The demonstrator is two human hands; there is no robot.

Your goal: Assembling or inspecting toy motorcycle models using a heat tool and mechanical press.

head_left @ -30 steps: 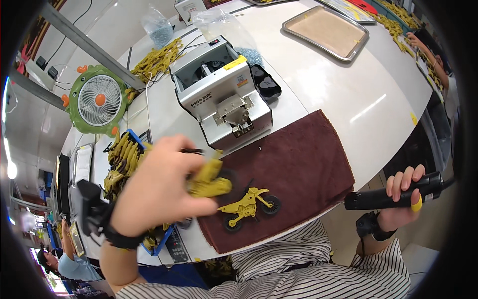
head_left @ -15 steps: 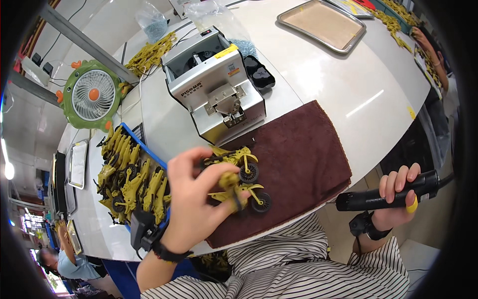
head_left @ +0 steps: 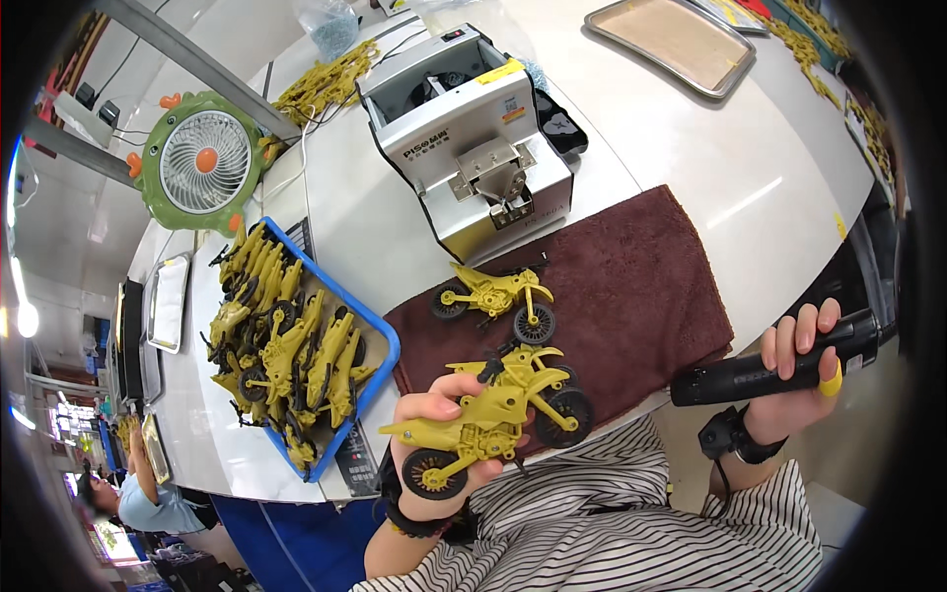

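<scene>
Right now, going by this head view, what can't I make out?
In the head view:
Left hand: partly hidden behind the held toy motorbike.
Second motorbike: largely covered by the held one.
Blue tray: bottom buried under piled motorbikes.
Black tool: partly covered by the right hand.
Clear bag: cut off by the top edge.

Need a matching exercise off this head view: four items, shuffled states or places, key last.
Column one:
1. left hand
2. right hand
3. blue plastic tray
4. boxy silver-grey machine

Column two:
A. grips a black cylindrical tool
B. just beyond the maroon cloth
C. holds a yellow toy motorcycle with black wheels
D. heaped with other yellow motorcycles

Pairs: 1-C, 2-A, 3-D, 4-B
</scene>
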